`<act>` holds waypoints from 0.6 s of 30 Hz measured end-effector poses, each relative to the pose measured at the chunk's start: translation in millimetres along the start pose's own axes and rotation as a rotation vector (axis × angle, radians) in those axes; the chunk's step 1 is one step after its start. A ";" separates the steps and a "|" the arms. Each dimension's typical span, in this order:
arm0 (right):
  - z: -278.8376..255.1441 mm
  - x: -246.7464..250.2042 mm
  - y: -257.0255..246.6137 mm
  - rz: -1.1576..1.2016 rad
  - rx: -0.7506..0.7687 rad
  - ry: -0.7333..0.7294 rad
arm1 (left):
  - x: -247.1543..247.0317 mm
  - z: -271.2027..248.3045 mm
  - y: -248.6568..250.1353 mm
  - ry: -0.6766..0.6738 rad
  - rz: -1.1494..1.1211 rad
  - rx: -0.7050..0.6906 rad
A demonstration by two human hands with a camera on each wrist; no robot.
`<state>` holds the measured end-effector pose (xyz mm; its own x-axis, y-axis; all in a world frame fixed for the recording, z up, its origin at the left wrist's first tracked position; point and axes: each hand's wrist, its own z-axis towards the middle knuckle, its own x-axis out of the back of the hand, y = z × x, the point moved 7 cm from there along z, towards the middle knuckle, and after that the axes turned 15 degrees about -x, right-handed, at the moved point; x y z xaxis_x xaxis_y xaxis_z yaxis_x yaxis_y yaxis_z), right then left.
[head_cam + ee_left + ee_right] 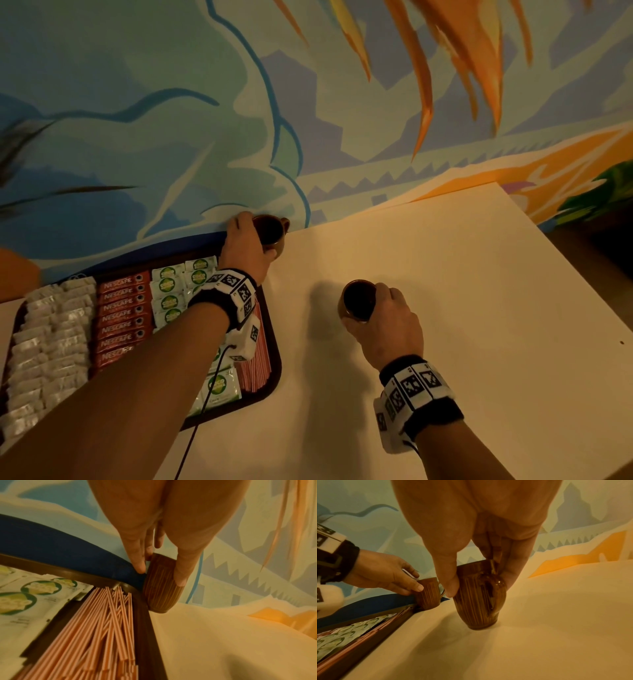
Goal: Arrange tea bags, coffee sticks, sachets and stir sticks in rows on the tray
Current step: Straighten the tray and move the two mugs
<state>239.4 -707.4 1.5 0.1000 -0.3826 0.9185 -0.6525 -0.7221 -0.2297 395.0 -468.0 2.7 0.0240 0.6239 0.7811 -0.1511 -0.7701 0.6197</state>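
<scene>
A dark brown tray point(270, 377) lies at the table's left. It holds rows of silvery sachets point(51, 342), red coffee sticks point(123, 318), white-and-green tea bags point(169, 294) and striped stir sticks point(102, 635). My left hand point(245, 250) grips a brown ribbed mug point(272, 231) standing by the tray's far right corner, against the wall. My right hand point(383, 322) grips a second brown ribbed mug point(358, 299) by its rim and handle side. It stands on the bare table right of the tray. My left forearm hides part of the tea bags.
A painted wall point(308, 102) runs along the table's far edge. The cream table point(462, 291) stretches right to its edge point(565, 260). A cable point(195, 442) hangs from my left wrist over the tray's front.
</scene>
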 end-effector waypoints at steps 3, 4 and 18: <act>0.1 -0.2 -4.3 0.011 0.014 -0.013 | 8.2 -8.6 -0.4 0.016 -0.025 -0.007; 0.1 -0.5 -8.1 0.017 0.022 -0.020 | 12.6 -14.0 -2.7 0.029 -0.034 -0.006; -2.7 -42.1 -126.6 0.024 0.313 -0.087 | 97.8 -161.4 -93.7 0.095 -0.067 0.046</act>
<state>315.8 -598.3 -7.2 0.1604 -0.4394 0.8839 -0.3938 -0.8496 -0.3509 252.0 -313.4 8.8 -0.0618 0.6822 0.7286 -0.1069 -0.7303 0.6747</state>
